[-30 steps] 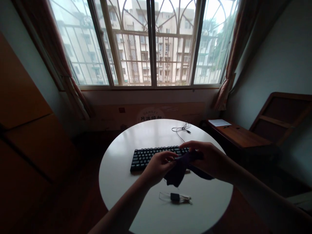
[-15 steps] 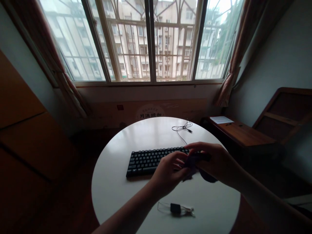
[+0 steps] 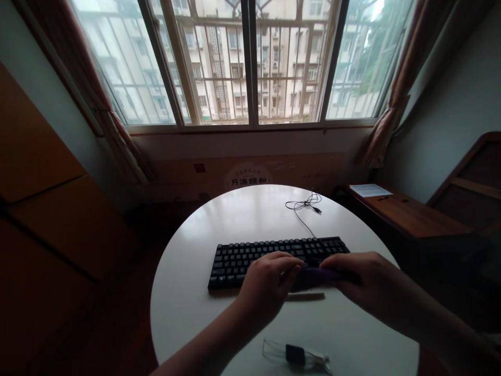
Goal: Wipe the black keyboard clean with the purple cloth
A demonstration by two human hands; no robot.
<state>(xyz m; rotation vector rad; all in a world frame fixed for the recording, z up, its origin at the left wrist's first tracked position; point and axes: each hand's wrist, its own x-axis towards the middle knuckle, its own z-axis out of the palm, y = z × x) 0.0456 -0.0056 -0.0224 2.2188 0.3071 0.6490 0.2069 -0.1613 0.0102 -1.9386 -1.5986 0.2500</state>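
Both my hands hold a dark purple cloth [image 3: 313,277] stretched between them just above the near edge of a black keyboard [image 3: 250,254]. My left hand [image 3: 266,287] pinches the cloth's left end with the fingers curled. The cloth's right end is gripped by my right hand [image 3: 368,284]. The keyboard lies across the middle of a round white table [image 3: 188,308]. Its thin cable [image 3: 303,209] trails off toward the far side of the table. A thin pale stick [image 3: 305,296] lies on the table under the cloth.
A small black object in clear wrapping [image 3: 297,356] lies near the table's front edge. A low wooden side table [image 3: 415,219] with a sheet of paper [image 3: 370,190] stands at the right. Wooden panels fill the left side. A barred window is behind.
The cloth hung bunched between my hands before; now it is folded into a narrow strip and held lower, close to the keyboard. The view has tilted down slightly.
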